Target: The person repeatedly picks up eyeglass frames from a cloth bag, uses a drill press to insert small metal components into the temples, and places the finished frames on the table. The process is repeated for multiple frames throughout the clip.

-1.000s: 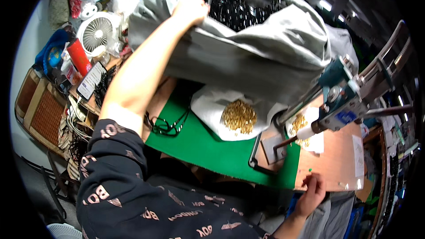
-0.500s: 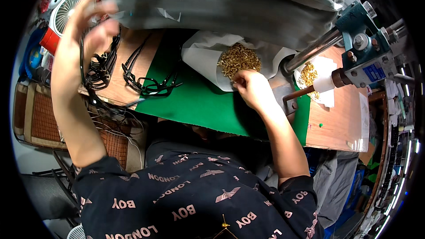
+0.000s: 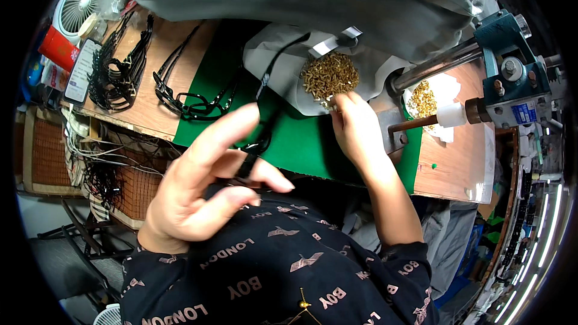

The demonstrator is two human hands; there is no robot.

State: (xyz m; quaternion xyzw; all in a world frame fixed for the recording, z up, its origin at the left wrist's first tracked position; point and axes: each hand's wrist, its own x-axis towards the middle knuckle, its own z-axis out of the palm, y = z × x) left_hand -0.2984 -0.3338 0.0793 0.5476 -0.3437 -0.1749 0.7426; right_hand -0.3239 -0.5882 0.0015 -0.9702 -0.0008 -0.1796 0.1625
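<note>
My left hand (image 3: 198, 195) is raised close in front of my body, its fingers curled round a pair of black glasses frames (image 3: 264, 79). One temple of the frames reaches up over the grey cloth; the rest is partly behind my fingers. My right hand (image 3: 356, 126) is at the near edge of a heap of small brass-coloured metal pieces (image 3: 330, 75), with fingertips pinched together. Whatever sits between those fingertips is too small to name. Under the heap lies a grey-white cloth (image 3: 265, 48) on a green mat (image 3: 289, 150).
More black glasses frames (image 3: 198, 108) lie left of the mat, beside a bundle of them (image 3: 123, 75). A phone (image 3: 81, 75) and a white fan (image 3: 81, 3) stand farther left. On the right, a metal press (image 3: 512, 78) juts over the table near shiny gold pieces (image 3: 423, 101).
My left hand has come from the far left down toward my body, now with black glasses frames in it. My right hand stays at the brass heap. The view has shifted slightly.
</note>
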